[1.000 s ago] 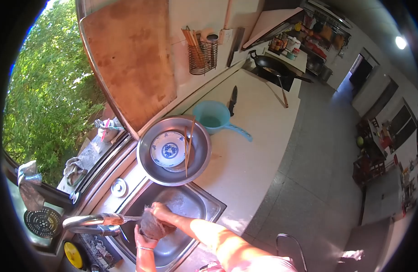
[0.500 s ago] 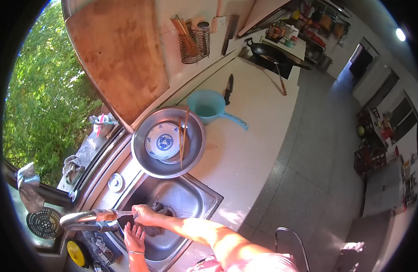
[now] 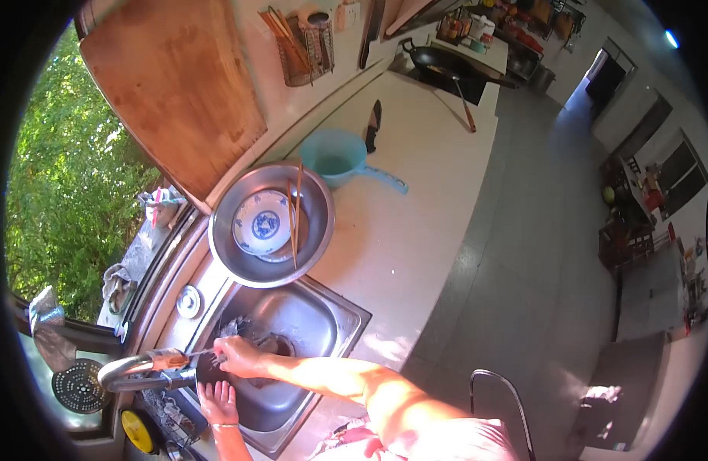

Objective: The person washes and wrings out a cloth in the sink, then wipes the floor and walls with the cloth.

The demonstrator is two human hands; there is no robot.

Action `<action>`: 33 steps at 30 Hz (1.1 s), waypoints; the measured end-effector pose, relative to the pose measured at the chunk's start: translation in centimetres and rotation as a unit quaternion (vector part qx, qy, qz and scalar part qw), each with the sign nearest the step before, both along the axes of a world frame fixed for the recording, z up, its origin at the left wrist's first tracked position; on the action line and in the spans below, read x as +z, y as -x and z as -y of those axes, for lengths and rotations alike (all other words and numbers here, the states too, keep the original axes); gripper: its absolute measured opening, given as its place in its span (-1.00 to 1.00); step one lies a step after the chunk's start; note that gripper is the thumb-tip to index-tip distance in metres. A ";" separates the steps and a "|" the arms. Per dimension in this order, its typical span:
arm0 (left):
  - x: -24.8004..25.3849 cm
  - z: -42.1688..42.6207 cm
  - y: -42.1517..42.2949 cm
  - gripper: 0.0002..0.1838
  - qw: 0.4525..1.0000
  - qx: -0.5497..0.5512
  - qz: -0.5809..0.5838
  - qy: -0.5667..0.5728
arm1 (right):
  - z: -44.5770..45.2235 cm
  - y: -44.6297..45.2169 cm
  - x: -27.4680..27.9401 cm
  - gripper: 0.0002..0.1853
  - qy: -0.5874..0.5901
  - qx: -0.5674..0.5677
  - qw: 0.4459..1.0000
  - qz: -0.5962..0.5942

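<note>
Head view: right hand [image 3: 241,356] hangs over the round-cornered metal sink [image 3: 314,326].

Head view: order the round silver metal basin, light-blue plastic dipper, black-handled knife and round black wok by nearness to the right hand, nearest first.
1. Basin, by the steel sink's far edge.
2. Dipper, beyond the basin.
3. Knife, past the dipper.
4. Wok, at the far end.

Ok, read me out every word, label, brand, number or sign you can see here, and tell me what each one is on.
None can be read.
Plate: blue pattern, no lettering I can make out.
Faucet: no readable marking.
Containers beyond the wok: too small and blurred to tell any labels.
</note>
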State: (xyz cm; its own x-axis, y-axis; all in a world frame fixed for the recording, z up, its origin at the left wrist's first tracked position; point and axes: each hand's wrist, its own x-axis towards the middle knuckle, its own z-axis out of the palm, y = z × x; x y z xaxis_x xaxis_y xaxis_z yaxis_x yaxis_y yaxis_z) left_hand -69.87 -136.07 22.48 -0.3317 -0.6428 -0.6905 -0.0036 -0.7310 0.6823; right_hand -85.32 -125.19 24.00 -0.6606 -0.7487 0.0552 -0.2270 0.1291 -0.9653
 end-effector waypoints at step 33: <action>-2.5 -8.1 3.5 -0.34 0.795 0.056 -0.421 -0.434 | -4.2 0.9 -8.1 0.10 0.151 0.074 0.653 0.739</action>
